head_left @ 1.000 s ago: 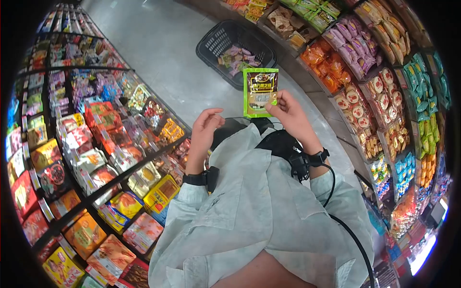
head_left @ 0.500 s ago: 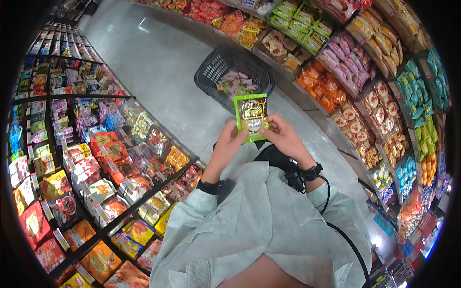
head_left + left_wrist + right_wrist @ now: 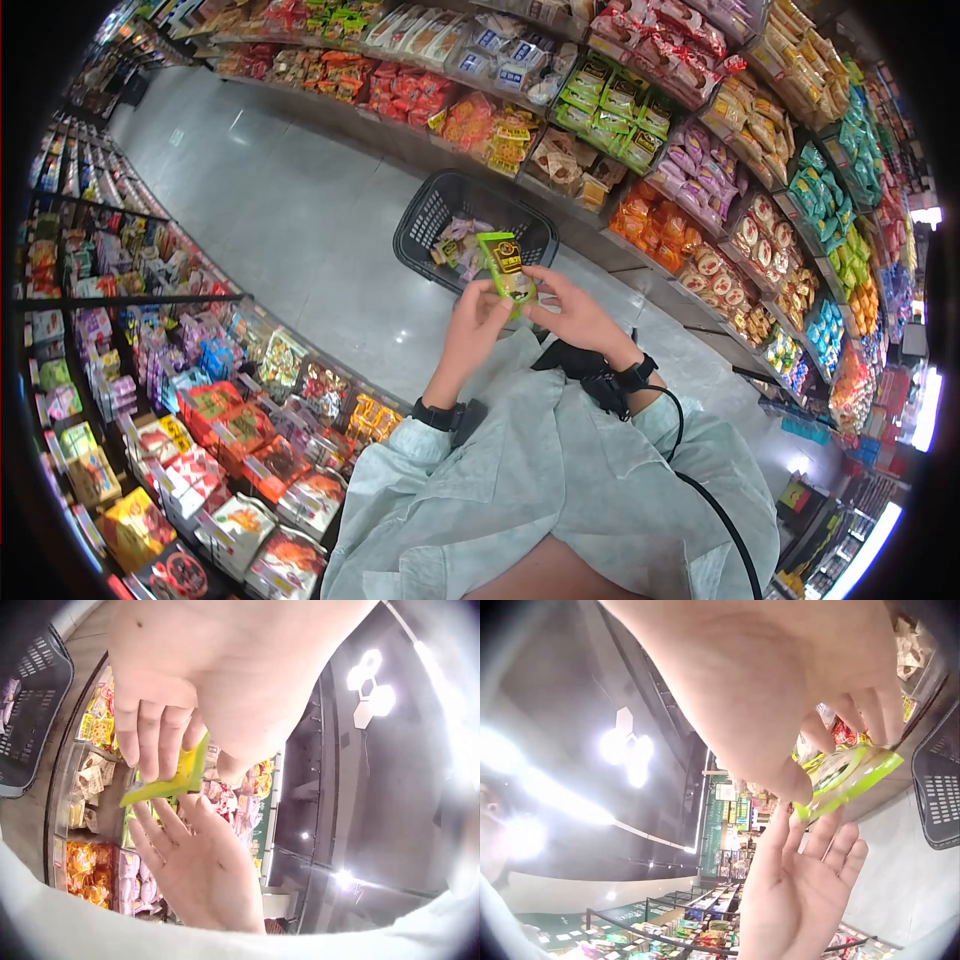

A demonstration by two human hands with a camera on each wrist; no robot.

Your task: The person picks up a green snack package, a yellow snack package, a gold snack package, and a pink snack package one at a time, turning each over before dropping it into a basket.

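**Green packet held between 2 hands in a shop aisle**

Shop aisle with grey floor [image 3: 300, 220] runs between 2 stocked racks. Nearest, a pale sleeve leads to the left hand [image 3: 475, 325], whose fingers curl round the lower edge of a green packet [image 3: 506, 266], thumb behind it. The right hand [image 3: 570, 315] lies against the packet's other side with fingers nearly straight and spread. Just beyond, a black basket [image 3: 425, 215] stands on the floor holding wrapped snacks. Farther off, the snack shelves [image 3: 700, 160] curve along the right side.
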